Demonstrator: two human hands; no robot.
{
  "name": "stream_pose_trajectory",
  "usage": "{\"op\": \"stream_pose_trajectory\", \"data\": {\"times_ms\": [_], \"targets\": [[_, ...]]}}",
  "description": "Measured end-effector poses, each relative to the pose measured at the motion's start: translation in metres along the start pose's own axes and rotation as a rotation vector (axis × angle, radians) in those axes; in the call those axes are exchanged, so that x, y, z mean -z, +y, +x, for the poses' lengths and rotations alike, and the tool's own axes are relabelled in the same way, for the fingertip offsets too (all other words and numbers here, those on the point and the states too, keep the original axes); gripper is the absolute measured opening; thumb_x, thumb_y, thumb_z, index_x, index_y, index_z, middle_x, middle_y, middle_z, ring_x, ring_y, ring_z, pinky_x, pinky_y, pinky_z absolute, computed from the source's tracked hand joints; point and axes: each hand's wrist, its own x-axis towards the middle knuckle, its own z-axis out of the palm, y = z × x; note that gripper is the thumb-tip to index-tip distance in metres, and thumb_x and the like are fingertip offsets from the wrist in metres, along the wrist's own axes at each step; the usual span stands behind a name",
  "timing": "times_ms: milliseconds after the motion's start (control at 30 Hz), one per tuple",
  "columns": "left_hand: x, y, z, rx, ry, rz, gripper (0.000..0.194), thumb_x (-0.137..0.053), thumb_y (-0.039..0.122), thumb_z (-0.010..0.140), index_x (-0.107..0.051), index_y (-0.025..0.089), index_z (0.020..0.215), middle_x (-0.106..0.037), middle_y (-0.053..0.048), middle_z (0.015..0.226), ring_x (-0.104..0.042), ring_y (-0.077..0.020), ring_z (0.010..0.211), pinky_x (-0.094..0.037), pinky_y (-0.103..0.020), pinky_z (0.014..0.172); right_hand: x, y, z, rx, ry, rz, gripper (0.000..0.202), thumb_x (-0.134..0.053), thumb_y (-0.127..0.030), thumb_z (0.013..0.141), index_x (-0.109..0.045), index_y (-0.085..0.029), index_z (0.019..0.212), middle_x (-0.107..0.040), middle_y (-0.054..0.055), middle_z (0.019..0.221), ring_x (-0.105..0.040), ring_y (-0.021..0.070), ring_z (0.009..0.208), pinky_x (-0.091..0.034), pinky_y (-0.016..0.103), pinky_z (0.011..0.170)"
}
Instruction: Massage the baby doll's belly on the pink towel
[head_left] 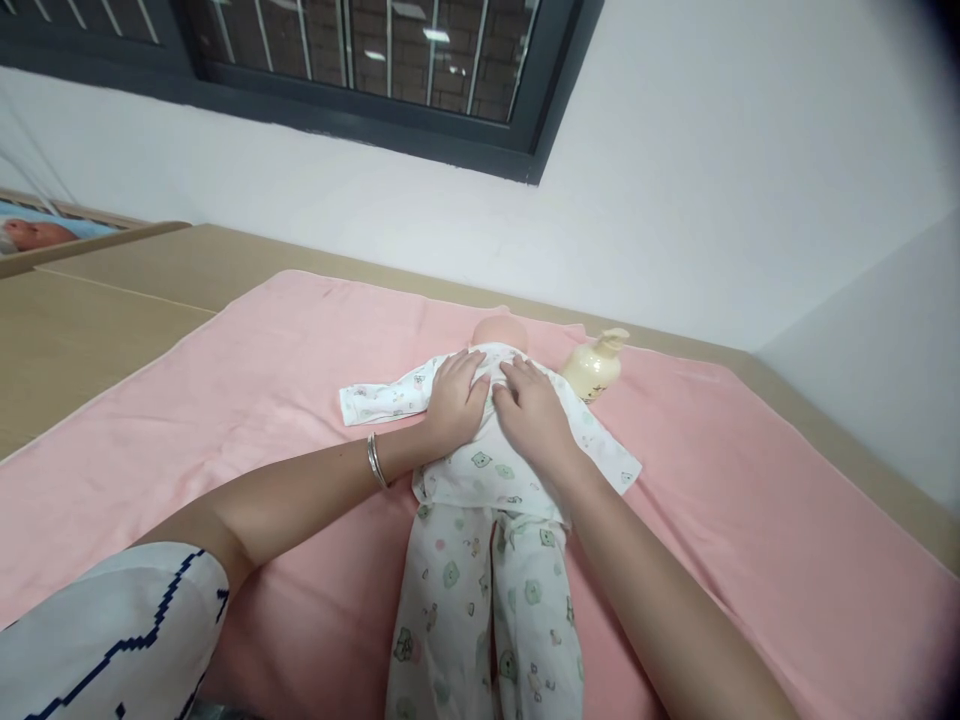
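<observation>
A baby doll [500,330] lies on a pink blanket, with only the smooth top of its head showing past the collar. It wears a white printed shirt [491,470] and matching trousers [450,600], and both sleeves are spread to the sides. My left hand [457,400] lies flat on the left part of the doll's upper body, fingers stretched out. On the right part rests my right hand [534,408], its fingers also extended and pointing toward the head. The thumbs are close together over the middle of the shirt. Neither hand grips anything.
A cream pump bottle [594,368] stands just beyond the right sleeve. The pink blanket [300,340] covers much of a wooden surface [97,330]. Behind are a white wall and a dark-framed barred window [525,150]. At far left, part of another doll [37,235] shows behind a wooden edge.
</observation>
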Motion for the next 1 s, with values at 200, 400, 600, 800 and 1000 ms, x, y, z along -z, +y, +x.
{"op": "stream_pose_trajectory", "data": {"times_ms": [200,400,600,800,1000], "targets": [[0.000,0.000,0.000,-0.003,-0.004,0.000,0.036,-0.040,0.024,0.096,-0.060,0.014,0.124,-0.064,-0.014,0.131,-0.054,-0.0259,0.129,-0.038,-0.046,0.114,0.001,0.003,0.000,0.039,0.154,0.003,0.048,-0.043,-0.025,0.092,-0.055,-0.010,0.136,-0.035,0.017,0.157,-0.023,0.0348,0.149,-0.025,0.059,0.118],[0.001,0.001,0.002,-0.011,-0.033,0.002,0.033,-0.042,0.021,0.093,-0.065,0.016,0.117,-0.068,-0.011,0.126,-0.058,-0.0254,0.122,-0.039,-0.047,0.113,-0.012,0.012,0.005,0.035,0.065,0.059,0.047,-0.042,-0.025,0.092,-0.061,-0.008,0.131,-0.055,0.019,0.142,-0.047,0.0307,0.136,-0.032,0.050,0.117],[0.000,0.001,0.003,-0.019,-0.026,-0.002,0.032,-0.046,0.020,0.090,-0.067,0.015,0.114,-0.070,-0.011,0.123,-0.060,-0.0255,0.120,-0.042,-0.046,0.111,-0.013,0.014,0.004,0.043,0.097,0.063,0.046,-0.044,-0.025,0.090,-0.063,-0.008,0.128,-0.055,0.018,0.142,-0.049,0.0300,0.135,-0.034,0.048,0.116],[0.001,0.001,0.003,-0.015,-0.026,0.000,0.032,-0.047,0.019,0.089,-0.067,0.016,0.113,-0.070,-0.011,0.122,-0.060,-0.0251,0.119,-0.043,-0.045,0.110,-0.013,0.014,0.004,0.047,0.101,0.058,0.046,-0.043,-0.023,0.089,-0.064,-0.007,0.127,-0.056,0.019,0.141,-0.049,0.0303,0.135,-0.034,0.048,0.116],[0.001,0.002,0.003,-0.018,-0.028,0.012,0.032,-0.047,0.019,0.089,-0.067,0.017,0.113,-0.070,-0.010,0.122,-0.060,-0.0244,0.120,-0.043,-0.044,0.110,-0.011,0.014,0.003,0.058,0.091,0.049,0.048,-0.040,-0.022,0.089,-0.063,-0.009,0.129,-0.056,0.017,0.142,-0.049,0.0288,0.135,-0.034,0.047,0.116]]}}
